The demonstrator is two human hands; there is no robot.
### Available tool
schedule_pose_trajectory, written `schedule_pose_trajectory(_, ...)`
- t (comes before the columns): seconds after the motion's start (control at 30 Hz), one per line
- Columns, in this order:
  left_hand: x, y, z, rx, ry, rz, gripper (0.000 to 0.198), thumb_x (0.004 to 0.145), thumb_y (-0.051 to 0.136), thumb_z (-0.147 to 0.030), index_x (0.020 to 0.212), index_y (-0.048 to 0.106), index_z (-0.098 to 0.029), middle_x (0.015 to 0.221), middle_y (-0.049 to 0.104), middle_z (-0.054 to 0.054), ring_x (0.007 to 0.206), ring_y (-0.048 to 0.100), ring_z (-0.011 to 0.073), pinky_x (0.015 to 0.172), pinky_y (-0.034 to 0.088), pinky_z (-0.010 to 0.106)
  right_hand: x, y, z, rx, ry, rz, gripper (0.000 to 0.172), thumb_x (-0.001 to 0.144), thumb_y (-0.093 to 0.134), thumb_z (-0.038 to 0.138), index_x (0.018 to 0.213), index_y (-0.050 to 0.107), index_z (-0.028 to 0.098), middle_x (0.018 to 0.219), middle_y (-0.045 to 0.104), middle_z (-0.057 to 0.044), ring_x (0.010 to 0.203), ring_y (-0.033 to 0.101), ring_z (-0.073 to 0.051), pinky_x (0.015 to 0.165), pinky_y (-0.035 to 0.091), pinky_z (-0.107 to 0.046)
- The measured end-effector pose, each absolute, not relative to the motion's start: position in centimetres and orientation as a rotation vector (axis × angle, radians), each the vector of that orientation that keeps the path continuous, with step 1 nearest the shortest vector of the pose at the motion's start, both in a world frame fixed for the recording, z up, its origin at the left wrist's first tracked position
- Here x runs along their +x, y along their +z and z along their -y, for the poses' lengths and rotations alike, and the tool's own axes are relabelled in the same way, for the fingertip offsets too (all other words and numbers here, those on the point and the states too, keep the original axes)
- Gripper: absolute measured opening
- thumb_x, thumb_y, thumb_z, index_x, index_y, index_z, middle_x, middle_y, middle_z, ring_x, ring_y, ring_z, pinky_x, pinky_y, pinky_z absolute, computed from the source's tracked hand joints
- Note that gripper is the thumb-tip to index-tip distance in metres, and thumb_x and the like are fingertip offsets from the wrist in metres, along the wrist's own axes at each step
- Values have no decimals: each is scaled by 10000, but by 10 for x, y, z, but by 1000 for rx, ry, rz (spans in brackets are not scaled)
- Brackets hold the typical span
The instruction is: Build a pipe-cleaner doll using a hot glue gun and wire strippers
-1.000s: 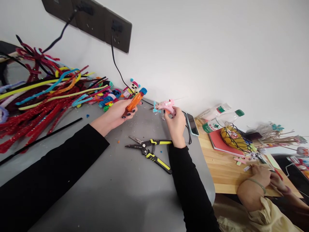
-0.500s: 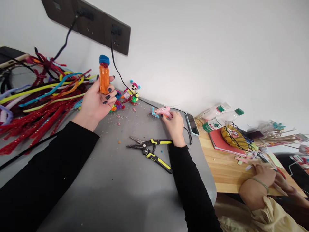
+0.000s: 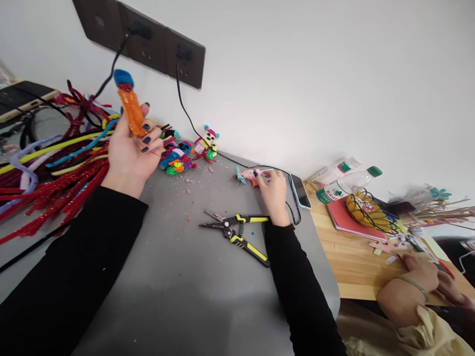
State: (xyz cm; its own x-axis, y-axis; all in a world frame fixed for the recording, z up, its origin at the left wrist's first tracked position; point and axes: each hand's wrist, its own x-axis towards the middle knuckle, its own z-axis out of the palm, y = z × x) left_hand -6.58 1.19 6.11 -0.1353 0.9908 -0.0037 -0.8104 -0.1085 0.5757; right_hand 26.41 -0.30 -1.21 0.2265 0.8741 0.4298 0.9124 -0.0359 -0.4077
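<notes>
My left hand is raised above the grey table and grips an orange pipe-cleaner roll with a blue cap, tilted to the left. My right hand rests on the table with its fingers on a pink glue gun, which lies flat near the wall. Black and yellow wire cutters lie half open just in front of that wrist.
A heap of coloured pipe cleaners fills the left side. Small pipe-cleaner figures stand by the wall, below sockets with black cords. A phone lies right of the glue gun. Another person's hands work at a cluttered wooden table.
My left hand lifted the orange roll from the table and carried it up and to the left. My right hand lowered the glue gun onto the table.
</notes>
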Motion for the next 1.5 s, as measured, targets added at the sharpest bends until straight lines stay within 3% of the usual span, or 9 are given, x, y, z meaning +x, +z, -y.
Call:
schedule_pose_trajectory(0.27, -64, 56, -13, 530, 1663, -673, 375, 1116, 384, -208, 853, 648, -161, 577, 512, -35, 503, 398, 61, 443, 282, 175, 266, 0, 5, -1651, -170, 1430, 171, 911, 505, 251, 949, 657, 182, 1002, 696, -104, 824, 617, -213, 822, 503, -377)
schedule_pose_trajectory(0.33, -50, 47, -11, 625, 1560, -749, 313, 1083, 450, -189, 864, 670, -148, 649, 615, 12, 591, 528, 88, 492, 353, 196, 266, 1, 5, -1638, -148, 1399, 189, 881, 495, 229, 955, 660, 174, 1000, 707, -109, 802, 626, -205, 795, 512, -368)
schedule_pose_trajectory(0.47, -20, 25, -1, 799, 1220, -860, 226, 1031, 475, -156, 888, 648, -131, 731, 672, 60, 638, 586, 123, 540, 398, 220, 266, 2, 4, -1624, -82, 1362, 252, 845, 488, 224, 1005, 674, 162, 1037, 739, -126, 808, 654, -202, 769, 524, -356)
schedule_pose_trajectory(0.63, -6, 16, 11, 1053, 926, -1141, 168, 973, 493, -151, 828, 572, -182, 708, 582, 2, 618, 537, 137, 610, 418, 244, 267, 2, 4, -1623, -36, 1306, 297, 804, 488, 206, 1012, 695, 153, 1051, 766, -132, 800, 674, -205, 768, 523, -361)
schedule_pose_trajectory(0.8, -14, 14, 7, 1412, 846, -1433, 270, 920, 563, -184, 672, 464, -220, 612, 447, -30, 589, 418, 163, 570, 278, 275, 272, 4, 4, -1630, -45, 1258, 294, 802, 495, 206, 1006, 700, 152, 1052, 778, -130, 805, 681, -207, 769, 516, -356)
schedule_pose_trajectory(0.97, -15, 2, -1, 1713, 730, -1528, 208, 914, 544, -214, 706, 542, -225, 712, 616, 24, 706, 561, 223, 624, 341, 287, 279, 7, 2, -1654, -67, 1199, 301, 804, 482, 202, 1001, 703, 148, 1014, 769, -120, 778, 659, -201, 790, 510, -358)
schedule_pose_trajectory(1.2, -15, -10, -1, 2001, 782, -1527, 172, 915, 525, -186, 768, 606, -224, 954, 700, 129, 888, 649, 305, 768, 430, 341, 295, 8, 2, -1627, -68, 1136, 320, 797, 462, 195, 1011, 696, 148, 998, 759, -107, 765, 659, -186, 798, 517, -337)
schedule_pose_trajectory(1.4, -14, -7, 1, 2073, 848, -1545, 180, 898, 586, -205, 726, 546, -243, 864, 711, 115, 888, 654, 317, 779, 450, 353, 309, 9, 0, -1642, -39, 1030, 337, 775, 458, 189, 1022, 684, 146, 970, 750, -90, 711, 663, -171, 757, 511, -320)
schedule_pose_trajectory(1.5, -27, 6, 4, 2099, 960, -1662, 117, 921, 552, -264, 828, 611, -224, 935, 745, 136, 920, 669, 320, 821, 470, 364, 312, 9, -2, -1616, -31, 1007, 347, 762, 453, 180, 1016, 686, 143, 956, 746, -86, 702, 657, -169, 754, 509, -319)
